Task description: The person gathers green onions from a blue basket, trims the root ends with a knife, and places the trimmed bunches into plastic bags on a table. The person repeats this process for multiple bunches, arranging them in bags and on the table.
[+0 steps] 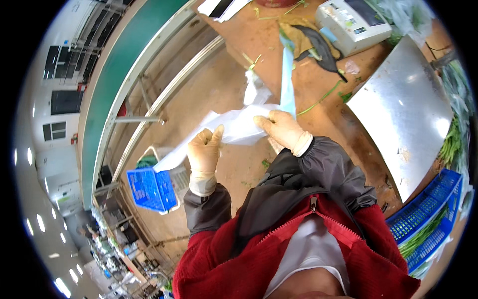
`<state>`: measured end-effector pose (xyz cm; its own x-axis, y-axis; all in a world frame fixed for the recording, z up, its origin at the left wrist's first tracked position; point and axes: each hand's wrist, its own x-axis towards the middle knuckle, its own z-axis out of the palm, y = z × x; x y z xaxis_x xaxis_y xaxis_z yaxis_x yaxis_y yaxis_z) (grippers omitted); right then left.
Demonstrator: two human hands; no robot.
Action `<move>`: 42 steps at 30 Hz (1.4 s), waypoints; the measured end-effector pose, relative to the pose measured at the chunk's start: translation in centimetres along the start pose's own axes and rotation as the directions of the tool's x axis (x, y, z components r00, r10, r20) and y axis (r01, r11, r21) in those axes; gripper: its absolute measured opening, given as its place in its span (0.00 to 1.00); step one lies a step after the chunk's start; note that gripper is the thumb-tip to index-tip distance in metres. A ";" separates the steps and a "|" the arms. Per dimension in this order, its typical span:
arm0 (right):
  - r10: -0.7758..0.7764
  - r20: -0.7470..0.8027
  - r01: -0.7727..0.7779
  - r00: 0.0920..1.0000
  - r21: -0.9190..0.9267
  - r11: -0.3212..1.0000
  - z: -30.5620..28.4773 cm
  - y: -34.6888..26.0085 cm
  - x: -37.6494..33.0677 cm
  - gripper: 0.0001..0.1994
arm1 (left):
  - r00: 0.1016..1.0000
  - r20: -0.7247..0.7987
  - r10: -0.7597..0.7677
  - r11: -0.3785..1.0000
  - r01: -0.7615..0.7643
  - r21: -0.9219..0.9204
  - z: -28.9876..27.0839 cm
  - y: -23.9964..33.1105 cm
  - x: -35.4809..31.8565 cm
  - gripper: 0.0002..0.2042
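A thin, translucent white plastic bag (234, 124) is stretched between my two hands, its lower left end hanging loose. My left hand (203, 152), in a cream glove, pinches its near edge with thumb and fingers. My right hand (285, 130), gloved alike, grips the bag's right end. A light blue strip (288, 82) runs from the table to just beside my right fingers; whether it touches them I cannot tell. Beyond the bag, a crumpled white piece of plastic (255, 90) hangs at the table's edge.
A scale (352, 25) and a yellow-and-black glove (318, 45) lie on the brown table (239, 32). To the right are a steel plate (406, 109) and blue crates (425, 214) with greens. A blue basket (152, 188) stands lower left, near a green conveyor belt (117, 70).
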<state>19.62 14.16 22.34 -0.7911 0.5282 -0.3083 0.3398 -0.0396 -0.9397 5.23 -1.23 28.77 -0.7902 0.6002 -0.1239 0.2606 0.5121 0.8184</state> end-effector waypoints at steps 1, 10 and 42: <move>-0.067 -0.121 0.050 0.990 -0.138 0.989 -1.4 -1.1 -0.4 0.20 | 0.992 -0.087 0.092 0.991 -0.082 0.105 0.0 0.9 0.2 0.18; 0.083 -0.230 0.035 0.970 0.464 0.885 -8.9 -6.3 -2.8 0.16 | 0.648 0.598 0.472 0.879 -0.295 -0.374 10.7 6.7 5.6 0.11; 0.389 -0.777 0.329 0.495 0.582 0.744 -19.9 4.0 -20.4 0.12 | 0.013 0.782 0.623 0.741 -0.332 -0.584 31.7 17.4 -2.5 0.12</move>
<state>47.22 20.12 27.83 0.1355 0.9051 -0.4031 -0.3033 -0.3494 -0.8865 29.36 25.65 25.49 0.5856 0.8076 0.0691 0.1316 -0.1789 0.9750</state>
